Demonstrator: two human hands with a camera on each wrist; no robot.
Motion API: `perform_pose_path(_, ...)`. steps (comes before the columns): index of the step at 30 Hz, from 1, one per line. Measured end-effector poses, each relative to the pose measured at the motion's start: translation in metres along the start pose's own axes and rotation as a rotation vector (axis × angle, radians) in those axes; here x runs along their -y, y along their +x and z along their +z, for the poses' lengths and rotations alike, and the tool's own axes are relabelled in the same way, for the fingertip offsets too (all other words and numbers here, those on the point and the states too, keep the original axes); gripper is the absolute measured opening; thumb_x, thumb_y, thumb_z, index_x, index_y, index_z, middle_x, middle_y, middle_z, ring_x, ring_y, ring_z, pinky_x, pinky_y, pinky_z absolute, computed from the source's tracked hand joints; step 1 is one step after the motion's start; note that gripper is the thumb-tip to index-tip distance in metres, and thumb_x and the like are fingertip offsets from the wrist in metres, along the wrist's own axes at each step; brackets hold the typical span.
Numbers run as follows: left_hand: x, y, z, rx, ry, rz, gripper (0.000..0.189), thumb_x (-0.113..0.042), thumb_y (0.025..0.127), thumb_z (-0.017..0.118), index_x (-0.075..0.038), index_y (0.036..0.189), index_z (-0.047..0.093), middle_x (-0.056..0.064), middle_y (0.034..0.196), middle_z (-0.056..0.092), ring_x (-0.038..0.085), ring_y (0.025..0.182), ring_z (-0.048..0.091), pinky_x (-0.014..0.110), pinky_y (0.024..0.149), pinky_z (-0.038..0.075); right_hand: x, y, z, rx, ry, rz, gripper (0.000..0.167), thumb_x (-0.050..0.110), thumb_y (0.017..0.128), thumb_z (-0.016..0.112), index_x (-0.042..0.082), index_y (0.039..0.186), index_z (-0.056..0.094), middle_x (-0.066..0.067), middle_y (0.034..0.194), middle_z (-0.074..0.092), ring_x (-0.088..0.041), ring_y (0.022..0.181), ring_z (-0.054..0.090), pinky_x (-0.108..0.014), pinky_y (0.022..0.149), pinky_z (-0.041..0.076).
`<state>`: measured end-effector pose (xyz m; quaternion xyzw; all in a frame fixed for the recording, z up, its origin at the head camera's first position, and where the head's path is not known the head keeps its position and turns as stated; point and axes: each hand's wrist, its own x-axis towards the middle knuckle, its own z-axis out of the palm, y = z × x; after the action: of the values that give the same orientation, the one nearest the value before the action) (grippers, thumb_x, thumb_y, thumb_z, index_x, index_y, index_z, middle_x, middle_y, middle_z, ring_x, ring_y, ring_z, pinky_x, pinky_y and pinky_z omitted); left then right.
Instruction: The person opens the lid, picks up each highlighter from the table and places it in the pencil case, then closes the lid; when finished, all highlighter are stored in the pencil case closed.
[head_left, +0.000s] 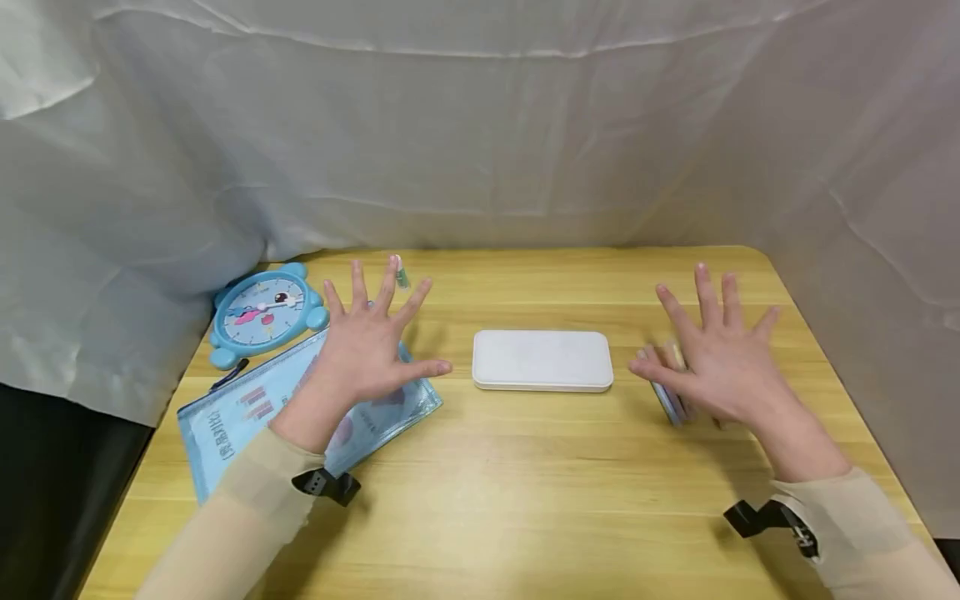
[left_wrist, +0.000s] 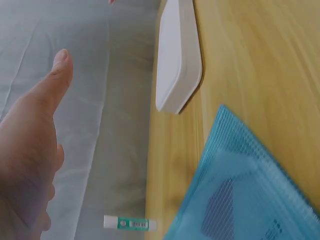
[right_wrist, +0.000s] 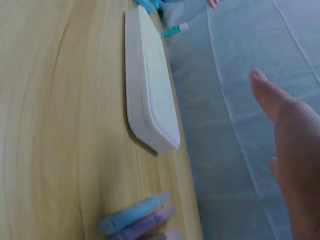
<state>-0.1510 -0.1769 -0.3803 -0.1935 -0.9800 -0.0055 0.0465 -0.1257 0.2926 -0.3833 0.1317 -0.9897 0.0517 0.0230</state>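
Both hands hover over the wooden table with fingers spread wide, holding nothing. My left hand [head_left: 365, 346] is above a blue mesh zip pouch [head_left: 247, 421], which lies slanted on the table and is partly hidden by the forearm. Over at the right, my right hand [head_left: 723, 362] is above several markers, partly covered by it in the head view; a blue marker [right_wrist: 134, 213] and a purple marker [right_wrist: 143, 223] show in the right wrist view. Between the hands lies a closed white case [head_left: 542, 360], flat and with rounded corners.
A blue toy clock [head_left: 264, 312] with a cartoon face lies at the back left, against the pouch. Behind the left fingertips stands a small green-and-white glue stick [head_left: 401, 272]. A grey curtain [head_left: 480, 133] hangs along the back and sides of the table [head_left: 510, 492].
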Motion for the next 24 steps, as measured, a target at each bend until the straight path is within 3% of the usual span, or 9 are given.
perform_pose_path(4,-0.01,-0.001,0.0,0.026,-0.022,0.033,0.116,-0.102,0.079,0.035,-0.036,0.172,0.013,0.011,0.175,-0.015,0.054,0.154,-0.015,0.083,0.112,-0.008,0.007,-0.001,0.0,0.012,0.0,-0.03,0.113,0.082,0.09,0.058,0.023,0.173,0.01,-0.015,0.172,-0.026,-0.046,0.154,-0.024,-0.096,0.094,-0.004)
perform_pose_path(8,-0.019,-0.003,-0.001,0.035,-0.037,0.073,0.114,-0.101,0.08,0.034,-0.035,0.172,0.016,0.01,0.176,-0.004,0.049,0.157,-0.005,0.084,0.112,-0.001,0.016,-0.001,-0.001,0.017,0.015,-0.053,0.112,0.081,0.09,0.059,0.022,0.173,0.012,-0.013,0.173,-0.025,-0.046,0.157,-0.017,-0.095,0.097,0.0)
perform_pose_path(14,-0.028,-0.003,-0.004,-0.006,-0.051,0.121,0.111,-0.099,0.084,0.033,-0.026,0.167,0.036,0.008,0.174,0.022,0.042,0.156,0.026,0.076,0.117,0.021,0.026,0.0,-0.003,-0.013,0.064,-0.113,0.11,0.078,0.09,0.064,0.019,0.172,0.02,-0.015,0.176,-0.01,-0.048,0.159,0.003,-0.088,0.107,0.009)
perform_pose_path(21,-0.029,0.001,-0.008,-0.122,-0.167,0.135,0.09,-0.082,0.092,0.055,-0.015,0.152,0.061,0.008,0.152,0.06,0.033,0.129,0.064,0.061,0.115,0.039,0.035,0.004,-0.007,-0.08,0.194,-0.186,0.102,0.068,0.089,0.073,0.014,0.167,0.034,-0.017,0.174,0.019,-0.05,0.151,0.029,-0.076,0.112,0.026)
perform_pose_path(24,-0.029,0.002,-0.006,-0.18,-0.28,0.098,0.073,-0.07,0.094,0.064,-0.014,0.14,0.071,0.007,0.138,0.07,0.032,0.112,0.072,0.054,0.1,0.054,0.038,0.005,-0.008,-0.107,0.282,-0.189,0.096,0.062,0.089,0.078,0.012,0.163,0.041,-0.014,0.172,0.026,-0.047,0.151,0.032,-0.072,0.112,0.031)
